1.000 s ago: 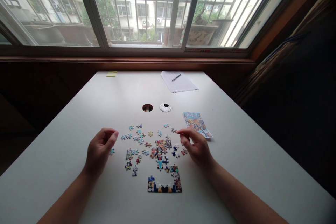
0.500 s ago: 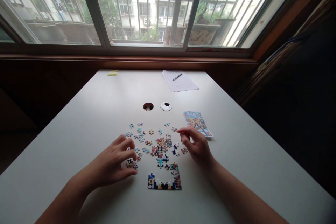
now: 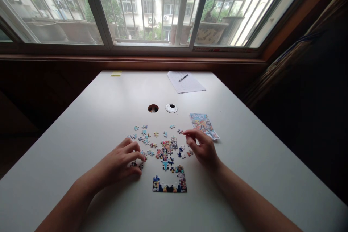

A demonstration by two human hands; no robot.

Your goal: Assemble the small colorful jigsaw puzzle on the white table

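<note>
Loose colourful jigsaw pieces (image 3: 152, 139) lie scattered on a white table (image 3: 89, 123). A partly joined corner section of the puzzle (image 3: 170, 185) sits nearest me. My left hand (image 3: 119, 165) rests on the table with its fingertips pinched over a dark piece (image 3: 134, 165) at the left of the scatter. My right hand (image 3: 202, 148) hovers at the right edge of the pieces, fingers curled, thumb and forefinger close together; I cannot make out anything between them. A small printed picture card (image 3: 203, 125) lies just beyond my right hand.
A round cable hole (image 3: 153, 108) and its white cap (image 3: 171, 108) sit mid-table. A sheet of paper (image 3: 187, 83) with a pen (image 3: 183, 77) lies at the far edge, and a yellow note (image 3: 116, 74) at the far left. A barred window runs behind the table.
My left hand has swung right from the left of the scatter and come down on a dark piece. My right hand has hardly moved.
</note>
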